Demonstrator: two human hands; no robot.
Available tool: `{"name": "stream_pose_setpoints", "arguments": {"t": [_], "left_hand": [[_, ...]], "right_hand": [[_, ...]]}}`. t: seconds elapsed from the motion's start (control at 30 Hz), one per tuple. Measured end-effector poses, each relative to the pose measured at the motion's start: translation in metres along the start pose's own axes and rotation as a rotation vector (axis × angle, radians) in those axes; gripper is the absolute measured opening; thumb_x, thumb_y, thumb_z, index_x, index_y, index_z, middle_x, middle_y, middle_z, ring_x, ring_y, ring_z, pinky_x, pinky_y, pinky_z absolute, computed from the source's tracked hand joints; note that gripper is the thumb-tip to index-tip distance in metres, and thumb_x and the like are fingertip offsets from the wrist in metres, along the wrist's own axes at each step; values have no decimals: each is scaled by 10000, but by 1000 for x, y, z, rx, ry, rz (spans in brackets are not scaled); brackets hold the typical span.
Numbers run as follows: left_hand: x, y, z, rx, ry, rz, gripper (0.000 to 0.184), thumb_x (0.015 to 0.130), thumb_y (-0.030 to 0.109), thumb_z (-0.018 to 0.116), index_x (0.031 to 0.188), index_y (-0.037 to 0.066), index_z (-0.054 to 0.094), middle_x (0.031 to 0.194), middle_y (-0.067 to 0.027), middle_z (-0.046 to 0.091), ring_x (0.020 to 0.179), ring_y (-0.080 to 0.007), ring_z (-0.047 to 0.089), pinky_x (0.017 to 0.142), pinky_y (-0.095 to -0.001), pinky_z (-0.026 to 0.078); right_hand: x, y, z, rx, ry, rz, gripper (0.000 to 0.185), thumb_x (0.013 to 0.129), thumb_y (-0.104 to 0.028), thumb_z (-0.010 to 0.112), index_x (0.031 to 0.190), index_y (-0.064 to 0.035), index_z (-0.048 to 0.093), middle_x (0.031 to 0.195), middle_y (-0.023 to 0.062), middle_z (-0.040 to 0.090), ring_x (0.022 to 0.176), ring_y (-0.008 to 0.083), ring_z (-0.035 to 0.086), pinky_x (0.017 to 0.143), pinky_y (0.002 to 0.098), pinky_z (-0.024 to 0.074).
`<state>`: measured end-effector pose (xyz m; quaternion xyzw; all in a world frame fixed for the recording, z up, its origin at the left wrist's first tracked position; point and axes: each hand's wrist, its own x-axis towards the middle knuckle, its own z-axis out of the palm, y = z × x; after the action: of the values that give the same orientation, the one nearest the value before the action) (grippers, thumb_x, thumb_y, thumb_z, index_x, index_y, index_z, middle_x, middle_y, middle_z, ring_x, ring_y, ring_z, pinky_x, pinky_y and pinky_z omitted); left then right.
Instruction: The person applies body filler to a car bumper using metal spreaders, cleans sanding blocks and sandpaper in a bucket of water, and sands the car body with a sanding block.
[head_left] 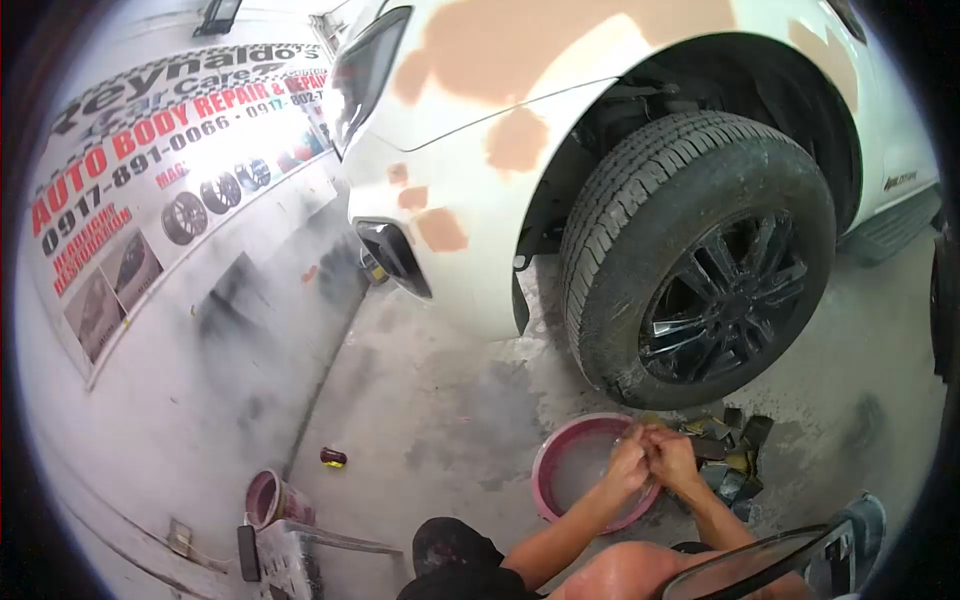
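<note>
My left hand point(629, 460) and my right hand point(670, 456) are close together over the right side of a pink basin point(543, 478) of cloudy water. Both sets of fingers are curled closed. A small yellowish bit shows just above the fingertips, but what the hands hold is too small to make out. Beside the basin, to the right of my right hand, lies a pile of dark and yellowish sandpaper-like pieces point(742, 458) on the wet floor.
A white car fender point(470, 170) with tan filler patches and a black-rimmed wheel point(700, 270) stand ahead. At lower left are a pink bucket point(264, 498) and a grey stool-like stand point(290, 560). A small dark red object point(332, 457) lies on the floor. A banner point(180, 170) hangs on the left wall.
</note>
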<state>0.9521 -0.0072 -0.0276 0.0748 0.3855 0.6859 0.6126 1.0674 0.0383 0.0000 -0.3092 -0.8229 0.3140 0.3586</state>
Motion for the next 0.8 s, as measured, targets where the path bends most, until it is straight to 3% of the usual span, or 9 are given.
{"name": "stream_pose_setpoints", "arguments": {"t": [0.07, 0.13, 0.2, 0.27, 0.37, 0.4, 0.47, 0.73, 0.8], "left_hand": [[24, -15, -63, -87, -139, 55, 242, 998, 206, 438, 1182, 98, 553, 1130, -66, 613, 1028, -187, 586, 858, -380, 499], [20, -17, -106, 1265, -73, 890, 242, 985, 193, 443, 1184, 119, 560, 1084, -41, 633, 995, -193, 607, 852, -377, 498], [-4, 10, -80, 307, 370, 212, 259, 974, 173, 421, 1155, 95, 589, 1048, -78, 663, 948, -259, 638, 834, -387, 509], [10, 23, -114, 1125, 474, 682, 298, 961, 227, 439, 1080, 46, 643, 1031, -154, 680, 932, -337, 652, 818, -418, 514], [29, 32, -140, 1778, 124, 241, 358, 908, 260, 523, 1134, 0, 621, 1146, -215, 632, 1014, -329, 627, 836, -416, 498], [38, 30, -136, 1788, 102, 249, 358, 908, 260, 523, 1134, 0, 621, 1146, -215, 632, 1014, -329, 627, 836, -416, 498], [51, 18, -126, 1977, -104, -204, 353, 903, 288, 511, 998, -4, 684, 1036, -228, 673, 974, -379, 651, 864, -475, 496], [98, -82, -225, 1657, -305, -341, 244, 885, 257, 549, 897, 45, 669, 859, -142, 636, 797, -307, 611, 706, -437, 488], [103, -96, -236, 1507, -286, -382, 231, 886, 265, 558, 874, 59, 662, 807, -114, 618, 744, -280, 593, 666, -414, 481]], "right_hand": [[7, -12, 6, -162, -57, -170, 170, 865, -195, 665, 924, -41, 707, 977, 152, 681, 853, 223, 649, 737, 398, 501], [13, -25, 4, -264, -137, -42, 401, 810, -332, 725, 1057, -22, 664, 1296, 229, 541, 1144, 366, 552, 899, 488, 459], [11, -20, 20, -469, -145, 16, 553, 766, -390, 754, 1131, 0, 611, 1378, 270, 426, 1223, 421, 466, 957, 528, 413], [17, -20, 33, -548, -298, 270, 962, 651, -523, 805, 1308, 63, 417, 1476, 372, 203, 1331, 537, 299, 1051, 635, 292], [16, -5, 43, -504, -401, 381, 1002, 647, -538, 802, 1339, 47, 374, 1472, 387, 195, 1339, 542, 281, 1063, 633, 272], [17, -1, 47, -540, -416, 382, 1027, 631, -539, 810, 1337, 38, 338, 1465, 392, 204, 1341, 545, 274, 1060, 644, 269], [13, 5, 50, -590, -400, 332, 1014, 617, -535, 817, 1310, 38, 350, 1461, 390, 213, 1335, 541, 289, 1057, 646, 275], [-4, 22, 57, -718, -353, 157, 793, 670, -391, 768, 1216, 32, 378, 1440, 349, 292, 1295, 525, 360, 1041, 658, 288], [-4, 47, 65, -326, -164, 242, 673, 676, -328, 730, 1177, 9, 434, 1414, 310, 367, 1278, 511, 388, 1016, 662, 313]]}}
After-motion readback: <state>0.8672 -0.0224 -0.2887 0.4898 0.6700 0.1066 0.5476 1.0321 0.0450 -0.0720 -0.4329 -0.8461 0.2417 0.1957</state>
